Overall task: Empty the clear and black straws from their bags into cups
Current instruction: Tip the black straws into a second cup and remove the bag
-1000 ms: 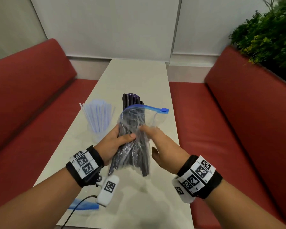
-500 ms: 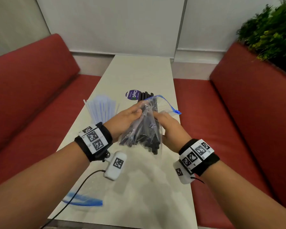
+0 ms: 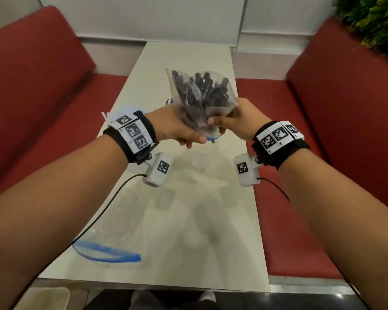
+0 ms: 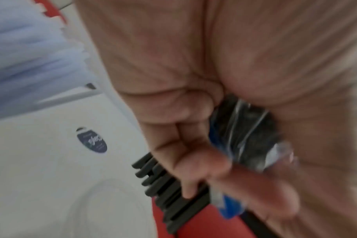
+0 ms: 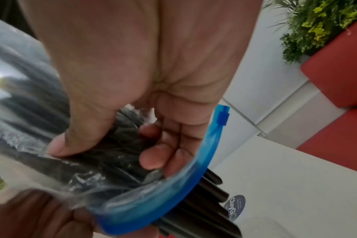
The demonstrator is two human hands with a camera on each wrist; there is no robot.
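Observation:
Both hands hold a clear zip bag (image 3: 202,92) full of black straws, tipped so its closed bottom points up and away. My left hand (image 3: 184,130) grips the lower part from the left and my right hand (image 3: 233,117) grips it from the right. In the wrist views the blue zip mouth (image 5: 173,190) faces down toward the table and black straws (image 4: 159,182) stick out of it. Clear straws (image 4: 31,56) stand in a cup at the left, mostly hidden behind my left wrist in the head view. A faint clear round rim (image 4: 112,209) shows on the table below the straws.
An empty bag with a blue zip (image 3: 108,253) lies on the pale table (image 3: 188,220) near its front left edge. A dark round sticker (image 4: 92,140) is on the tabletop. Red benches (image 3: 31,86) flank the table; a plant (image 3: 372,19) sits at the back right.
The bag has swung from lying with its mouth away to bottom-up with its mouth down. Both hands rose and closed in around its lower end.

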